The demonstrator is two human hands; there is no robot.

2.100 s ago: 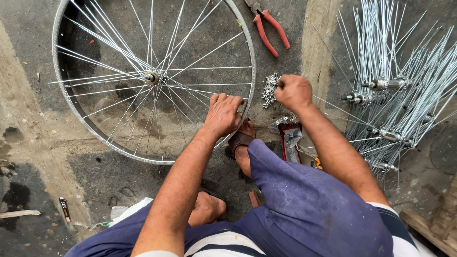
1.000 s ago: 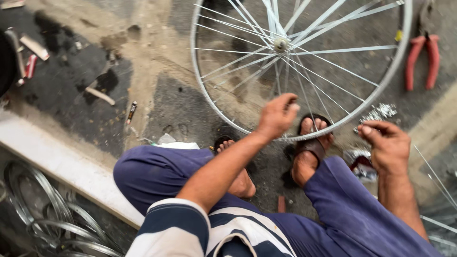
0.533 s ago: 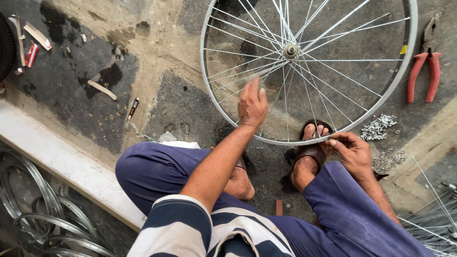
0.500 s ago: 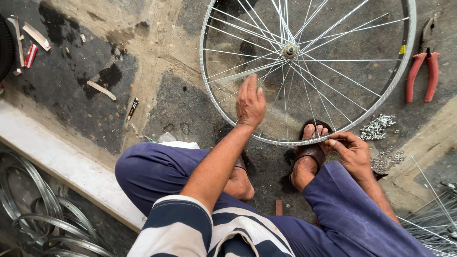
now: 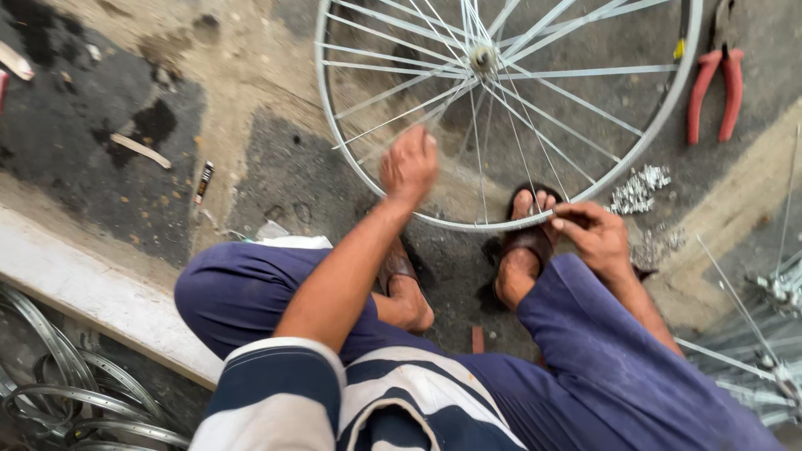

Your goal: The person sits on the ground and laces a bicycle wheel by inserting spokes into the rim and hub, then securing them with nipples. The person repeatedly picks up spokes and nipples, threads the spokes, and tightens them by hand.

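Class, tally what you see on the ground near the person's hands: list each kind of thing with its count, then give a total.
Spoked bicycle wheel: 1
Red-handled pliers: 1
Pile of small silver nipples: 1
Sandals: 2
Hands, left hand and right hand: 2
Total: 7

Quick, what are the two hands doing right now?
Left hand: curled over the spokes inside the rim; grip cannot be told.
Right hand: fingers pinched at the rim by the foot; what it pinches cannot be told.
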